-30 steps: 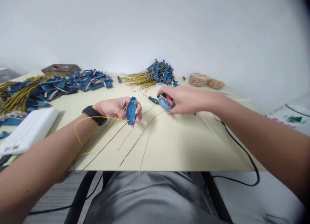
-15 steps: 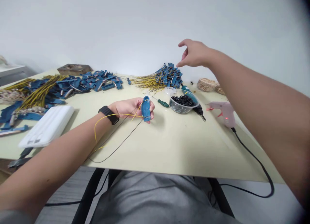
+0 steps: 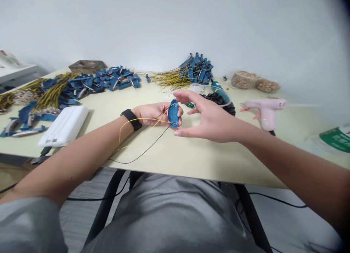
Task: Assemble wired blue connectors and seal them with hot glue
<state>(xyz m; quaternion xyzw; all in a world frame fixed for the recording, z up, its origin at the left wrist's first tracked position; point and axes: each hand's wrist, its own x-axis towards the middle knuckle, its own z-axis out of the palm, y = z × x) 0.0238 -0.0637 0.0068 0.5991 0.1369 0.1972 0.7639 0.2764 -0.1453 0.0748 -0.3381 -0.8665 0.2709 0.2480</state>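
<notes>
My left hand (image 3: 157, 114), a black watch (image 3: 131, 119) on its wrist, is closed around a small blue curved piece (image 3: 173, 113) and holds it above the table. Yellow and black wires (image 3: 142, 158) trail from that piece toward my left forearm. Just to its right is my right hand (image 3: 203, 118), thumb and fingers spread in a wide curve about the piece's ends. Nothing shows between those fingers; whether a fingertip touches the blue piece I cannot tell. Behind the right hand, a bowl of black parts (image 3: 216, 98) and a green-handled screwdriver (image 3: 189, 105) are partly hidden.
Wired blue pieces form a bundle (image 3: 197, 69) at the back and a long heap (image 3: 117, 78) on the left. A white power bank (image 3: 64, 125) lies near my left forearm. On the right are a pink glue gun (image 3: 266, 112), containers of pale bits (image 3: 244, 80) and a green-labelled bottle (image 3: 335, 139).
My right hand has come down from near the back bundle to beside the blue piece, fingers spread. The left hand still holds that piece. The view has shifted somewhat.
</notes>
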